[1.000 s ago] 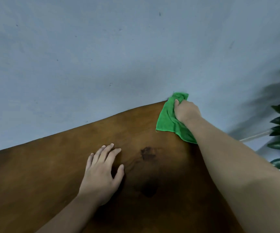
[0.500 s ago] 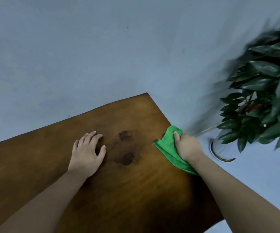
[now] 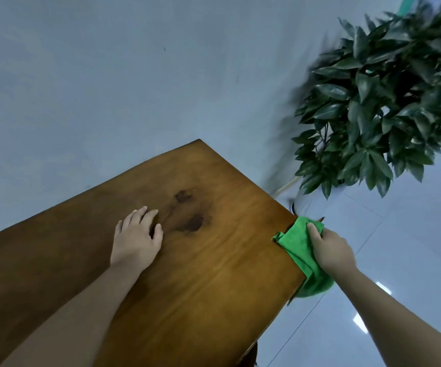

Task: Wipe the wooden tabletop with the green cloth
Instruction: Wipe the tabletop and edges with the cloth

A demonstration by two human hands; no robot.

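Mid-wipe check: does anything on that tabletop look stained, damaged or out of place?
Two dark blotches mark the wooden tabletop just right of the flat left hand; stain or wood grain, I cannot tell. The green cloth in the right hand hangs half over the right edge. Nothing spilled.

Two bare forearms, both hands in view.
Left hand (image 3: 136, 241): palm down, fingers loosely together, thumb out to the side, forearm reaching in from lower left. Right hand (image 3: 332, 249): fingers curled closed in a grip, knuckles up, arm extended from lower right.
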